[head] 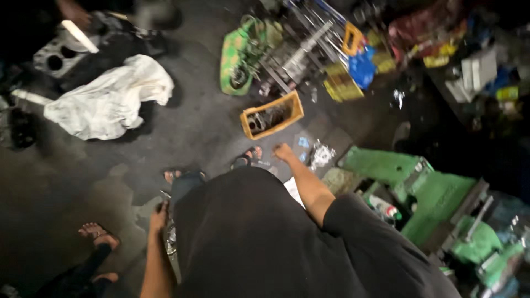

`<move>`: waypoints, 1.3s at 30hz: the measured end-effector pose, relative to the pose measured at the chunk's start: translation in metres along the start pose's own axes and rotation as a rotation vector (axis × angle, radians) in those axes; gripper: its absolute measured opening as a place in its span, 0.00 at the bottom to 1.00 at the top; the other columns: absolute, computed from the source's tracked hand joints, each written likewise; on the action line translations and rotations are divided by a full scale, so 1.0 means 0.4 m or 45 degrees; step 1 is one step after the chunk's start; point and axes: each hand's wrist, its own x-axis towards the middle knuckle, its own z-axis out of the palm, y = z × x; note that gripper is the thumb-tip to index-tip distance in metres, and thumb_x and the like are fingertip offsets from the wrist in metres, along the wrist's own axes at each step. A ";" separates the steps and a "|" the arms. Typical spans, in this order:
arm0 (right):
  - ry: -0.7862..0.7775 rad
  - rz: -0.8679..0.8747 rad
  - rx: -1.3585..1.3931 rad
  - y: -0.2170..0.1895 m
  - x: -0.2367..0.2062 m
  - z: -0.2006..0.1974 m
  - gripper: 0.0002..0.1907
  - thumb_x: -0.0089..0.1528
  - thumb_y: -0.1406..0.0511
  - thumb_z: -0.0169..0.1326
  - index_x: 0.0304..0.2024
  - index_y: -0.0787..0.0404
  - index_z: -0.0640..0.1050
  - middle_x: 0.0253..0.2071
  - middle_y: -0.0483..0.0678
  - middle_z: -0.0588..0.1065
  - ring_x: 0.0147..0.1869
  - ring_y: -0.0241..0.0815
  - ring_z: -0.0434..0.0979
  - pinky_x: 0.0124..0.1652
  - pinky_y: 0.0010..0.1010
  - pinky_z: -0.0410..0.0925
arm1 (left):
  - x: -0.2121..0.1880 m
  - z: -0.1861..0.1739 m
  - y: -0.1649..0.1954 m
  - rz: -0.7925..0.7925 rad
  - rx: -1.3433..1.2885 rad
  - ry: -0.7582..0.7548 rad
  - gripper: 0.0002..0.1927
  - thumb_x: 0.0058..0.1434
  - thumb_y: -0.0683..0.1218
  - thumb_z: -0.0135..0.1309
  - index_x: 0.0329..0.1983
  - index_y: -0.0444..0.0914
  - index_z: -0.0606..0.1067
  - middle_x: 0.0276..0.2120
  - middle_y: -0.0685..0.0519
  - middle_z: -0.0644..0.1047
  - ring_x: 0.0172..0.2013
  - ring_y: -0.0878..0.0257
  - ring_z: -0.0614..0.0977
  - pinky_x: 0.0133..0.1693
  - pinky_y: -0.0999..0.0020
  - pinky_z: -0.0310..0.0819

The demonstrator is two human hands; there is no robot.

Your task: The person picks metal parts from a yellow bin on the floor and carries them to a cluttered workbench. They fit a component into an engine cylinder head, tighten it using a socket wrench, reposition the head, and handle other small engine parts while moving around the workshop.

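Observation:
I look straight down my black shirt at a dark workshop floor. My right hand (284, 152) hangs out in front of me with its fingers loosely curled and nothing in it, above my sandalled right foot (247, 159). An orange crate (271, 115) of metal parts stands just beyond it. My left hand (159, 213) is down at my side, against a shiny metal piece (170, 238). Blur hides whether it grips the piece. My left foot (175, 175) shows just ahead of it.
Another person's bare feet (98, 236) stand at the lower left. A white cloth (107, 99) lies on the floor at left, beside a grey engine block (55, 58). A green machine (436, 196) fills the right, and green bags, metal rods and yellow crates (342, 83) crowd the back.

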 end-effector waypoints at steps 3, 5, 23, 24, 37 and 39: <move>-0.035 -0.036 -0.291 -0.094 -0.025 0.125 0.15 0.64 0.59 0.52 0.45 0.62 0.82 0.30 0.50 0.83 0.28 0.45 0.84 0.34 0.35 0.75 | -0.020 -0.100 -0.083 -0.066 -0.103 -0.053 0.31 0.69 0.61 0.52 0.57 0.29 0.76 0.35 0.47 0.78 0.30 0.60 0.76 0.33 0.61 0.72; -0.039 -0.044 -0.442 -0.173 -0.034 0.217 0.16 0.65 0.57 0.53 0.45 0.61 0.83 0.29 0.52 0.82 0.29 0.45 0.83 0.36 0.36 0.74 | -0.028 -0.171 -0.116 -0.284 -0.049 -0.024 0.28 0.68 0.60 0.51 0.61 0.36 0.74 0.35 0.44 0.79 0.30 0.58 0.77 0.33 0.60 0.74; -0.510 -0.916 -1.014 -0.792 -0.018 1.145 0.21 0.63 0.52 0.55 0.45 0.62 0.83 0.33 0.56 0.82 0.36 0.49 0.84 0.42 0.41 0.73 | 0.026 -0.868 -0.500 -0.057 -0.874 0.736 0.25 0.66 0.59 0.52 0.52 0.34 0.77 0.42 0.43 0.82 0.43 0.52 0.82 0.48 0.57 0.75; -0.576 -0.886 -1.081 -0.803 0.005 1.186 0.20 0.64 0.54 0.53 0.43 0.62 0.84 0.30 0.55 0.82 0.33 0.46 0.82 0.40 0.39 0.73 | 0.035 -0.883 -0.533 -0.024 -1.114 0.765 0.24 0.65 0.59 0.52 0.52 0.34 0.77 0.41 0.44 0.83 0.42 0.53 0.82 0.46 0.57 0.76; -0.894 -0.570 -1.458 -0.966 0.294 1.834 0.17 0.60 0.59 0.55 0.45 0.66 0.82 0.31 0.53 0.82 0.31 0.44 0.82 0.35 0.39 0.73 | 0.028 -0.698 -0.879 -0.938 -1.245 0.564 0.26 0.68 0.61 0.51 0.44 0.33 0.81 0.36 0.43 0.82 0.38 0.55 0.80 0.43 0.57 0.74; -0.940 -0.616 -1.448 -1.045 0.289 1.958 0.18 0.61 0.59 0.54 0.44 0.66 0.82 0.31 0.54 0.81 0.31 0.44 0.81 0.35 0.39 0.73 | 0.059 -0.783 -0.864 -0.985 -1.253 0.570 0.26 0.68 0.62 0.50 0.44 0.34 0.81 0.37 0.43 0.82 0.39 0.55 0.81 0.44 0.58 0.74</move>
